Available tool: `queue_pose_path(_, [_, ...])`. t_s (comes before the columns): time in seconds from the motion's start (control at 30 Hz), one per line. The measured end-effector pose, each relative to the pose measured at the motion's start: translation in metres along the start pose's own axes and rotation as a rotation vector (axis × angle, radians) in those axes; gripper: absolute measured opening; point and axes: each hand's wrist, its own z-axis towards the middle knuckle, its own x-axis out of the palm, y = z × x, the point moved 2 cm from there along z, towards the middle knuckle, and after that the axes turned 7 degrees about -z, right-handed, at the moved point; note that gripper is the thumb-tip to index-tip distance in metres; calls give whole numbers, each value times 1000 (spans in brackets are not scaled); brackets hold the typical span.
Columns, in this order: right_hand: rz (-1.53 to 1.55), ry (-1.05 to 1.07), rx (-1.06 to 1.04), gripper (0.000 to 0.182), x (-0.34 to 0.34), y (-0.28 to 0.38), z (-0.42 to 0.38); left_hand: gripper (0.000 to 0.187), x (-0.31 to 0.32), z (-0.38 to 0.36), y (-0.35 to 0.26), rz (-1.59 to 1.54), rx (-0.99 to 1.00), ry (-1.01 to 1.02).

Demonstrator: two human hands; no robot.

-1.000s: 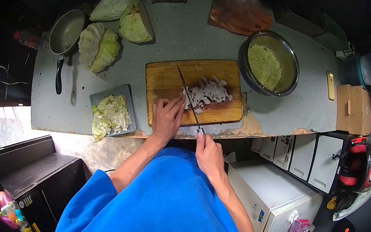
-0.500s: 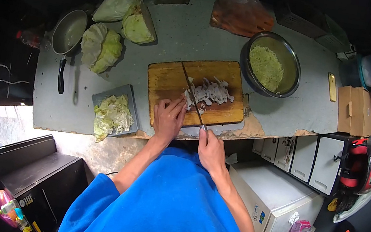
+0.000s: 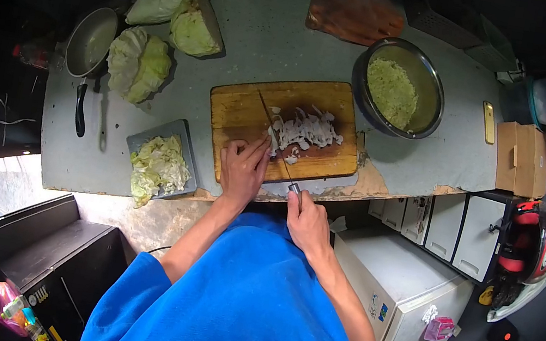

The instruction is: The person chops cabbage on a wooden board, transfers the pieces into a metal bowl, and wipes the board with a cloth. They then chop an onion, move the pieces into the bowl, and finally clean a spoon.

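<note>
My right hand (image 3: 308, 225) is wrapped round the handle of a kitchen knife (image 3: 295, 188), near the front edge of the cutting board. Its thin dark blade slants up and left across the wooden cutting board (image 3: 233, 103). On the board lies a heap of greyish-white sliced food (image 3: 308, 131), whose kind I cannot make out. My left hand (image 3: 243, 167) rests on the board left of the blade, fingers bent and together. Its fingertips press on the near end of the pale food, partly hiding it.
Left of the board stand a tray of cabbage leaves (image 3: 163, 167), a cabbage (image 3: 138, 65), a cut cabbage (image 3: 197, 28) and a frying pan (image 3: 90, 41). Rightward are a metal bowl of shredded greens (image 3: 432, 113), a bag of orange-brown contents (image 3: 354, 16), a phone (image 3: 488, 122) and a cardboard box (image 3: 522, 160).
The knife blade has turned more edge-on and looks thinner, its handle a little lower left. Both hands stay at the board. The whole view has shifted slightly.
</note>
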Motion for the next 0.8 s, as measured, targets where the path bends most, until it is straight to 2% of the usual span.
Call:
queue_pose_path(0.17, [-104,-36,-79,43,13,-16,11,25,1,-1,1,7,26,3])
queue_pose_path(0.37, [-53,-54,-64,42,6,-2,30,23,1,-4,4,-35,39,4])
queue_pose_path(0.47, [76,-80,-38,42,-8,9,17,23,4,-6,5,-35,40,-12])
queue_pose_path(0.8, [-1,-53,-31,43,9,1,0,22,3,-4,2,-26,16,-12])
